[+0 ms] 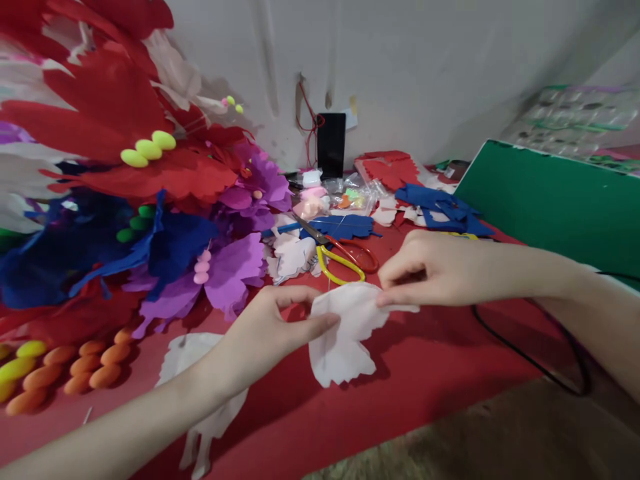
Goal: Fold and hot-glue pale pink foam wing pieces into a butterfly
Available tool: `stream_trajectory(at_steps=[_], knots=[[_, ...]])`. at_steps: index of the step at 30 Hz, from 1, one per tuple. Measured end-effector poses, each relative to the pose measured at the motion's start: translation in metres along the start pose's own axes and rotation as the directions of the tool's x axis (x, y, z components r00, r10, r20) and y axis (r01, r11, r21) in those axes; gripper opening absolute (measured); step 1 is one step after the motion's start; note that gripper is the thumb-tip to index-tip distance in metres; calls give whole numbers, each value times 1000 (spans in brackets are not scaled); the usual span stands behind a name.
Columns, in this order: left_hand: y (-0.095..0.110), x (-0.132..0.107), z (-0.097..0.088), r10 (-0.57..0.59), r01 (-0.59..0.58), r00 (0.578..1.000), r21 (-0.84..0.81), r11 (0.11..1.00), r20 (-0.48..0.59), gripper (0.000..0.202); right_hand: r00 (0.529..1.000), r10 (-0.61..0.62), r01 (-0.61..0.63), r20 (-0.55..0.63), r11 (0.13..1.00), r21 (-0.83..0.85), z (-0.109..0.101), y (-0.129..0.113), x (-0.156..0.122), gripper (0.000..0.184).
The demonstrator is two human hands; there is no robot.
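A white fabric cutout [345, 333] with scalloped edges hangs over the red tabletop [430, 367], held between both hands. My left hand [290, 317] pinches its left side, thumb in front and fingers behind. At the cutout's upper right edge, the thumb and fingertips of my right hand [420, 270] are closed on it. Beneath my left forearm lies a second white cutout [220, 413], partly covered. Scissors [343, 260] with one red and one yellow handle rest just beyond the held piece.
Layered fabric butterflies [150, 173] in red, blue, purple and white fill the left. Orange and yellow oval beads [75, 367] lie in front of them. A black phone [331, 143] leans on the wall. Blue cutouts [440, 207] and a green board [555, 200] stand right; a black cable [530, 367] loops nearby.
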State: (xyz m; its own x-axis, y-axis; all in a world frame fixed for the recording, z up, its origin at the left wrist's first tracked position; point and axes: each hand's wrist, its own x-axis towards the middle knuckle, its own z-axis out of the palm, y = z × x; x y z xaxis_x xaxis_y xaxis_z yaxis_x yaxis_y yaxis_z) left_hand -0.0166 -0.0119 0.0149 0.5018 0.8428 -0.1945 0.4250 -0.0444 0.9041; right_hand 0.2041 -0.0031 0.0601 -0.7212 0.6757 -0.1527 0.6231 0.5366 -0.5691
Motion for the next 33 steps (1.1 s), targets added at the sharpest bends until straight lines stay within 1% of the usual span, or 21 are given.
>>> stream_trajectory(at_steps=[3,5,7,10,12,14,15,17,18,19,21,22,24,25,26,28,29,30,31,32,33], knots=[[-1,-1,0,7,-9,1000,-74,997,-25,22,989,-52,69,-138,990,121,3,4,-2,40],[-3,-1,0,7,-13,999,-128,992,-51,22,964,-29,98,-265,963,250,7,6,-2,42],[-4,-2,1,0,-10,998,-186,982,-56,21,909,21,168,-416,895,414,12,9,-2,45],[-6,-2,1,-41,40,999,-241,970,0,20,823,77,306,-564,775,553,21,11,3,49],[-6,-2,1,-67,73,997,-244,967,30,20,783,133,364,-607,694,621,26,10,8,51],[-7,-3,1,-74,79,997,-239,968,30,19,760,206,409,-617,586,700,28,9,13,54],[-7,-3,1,-71,75,997,-235,969,27,19,761,230,420,-606,538,731,29,8,15,55],[-7,-2,1,-62,66,998,-216,974,26,19,793,233,400,-563,498,770,29,6,18,57],[-7,-2,1,-57,60,998,-203,977,23,20,810,223,383,-543,500,776,29,5,18,56],[-7,-2,1,-52,55,998,-191,980,23,21,821,205,359,-533,539,762,30,5,18,54],[-6,-3,0,-39,42,999,-172,984,21,23,825,161,310,-542,672,672,32,5,16,47],[-6,-3,0,-33,36,999,-165,986,22,24,824,142,275,-549,747,606,33,6,15,43],[-6,-3,0,-19,24,999,-153,988,28,24,830,93,173,-550,895,411,34,6,12,31],[-7,-3,-1,-12,17,999,-149,989,32,23,841,60,122,-537,947,296,34,6,10,24],[-7,-3,-1,-5,11,999,-149,989,35,22,861,21,82,-508,980,180,34,6,9,22],[-8,-3,-2,5,2,999,-159,987,44,20,914,-71,66,-400,997,-27,32,6,7,23],[-8,-3,-2,10,-2,999,-159,987,49,20,933,-106,91,-343,994,-61,31,6,6,23],[-9,-3,-3,13,-4,999,-153,988,53,21,942,-124,113,-312,992,-53,30,7,4,26],[-9,-3,-3,12,-4,998,-141,990,57,21,938,-126,126,-322,992,-20,29,7,3,29],[-10,-3,-4,9,-1,998,-124,992,63,22,917,-112,136,-384,990,35,28,7,3,32],[-10,-2,-4,5,2,997,-101,995,74,21,870,-81,155,-486,981,115,27,8,2,32]])
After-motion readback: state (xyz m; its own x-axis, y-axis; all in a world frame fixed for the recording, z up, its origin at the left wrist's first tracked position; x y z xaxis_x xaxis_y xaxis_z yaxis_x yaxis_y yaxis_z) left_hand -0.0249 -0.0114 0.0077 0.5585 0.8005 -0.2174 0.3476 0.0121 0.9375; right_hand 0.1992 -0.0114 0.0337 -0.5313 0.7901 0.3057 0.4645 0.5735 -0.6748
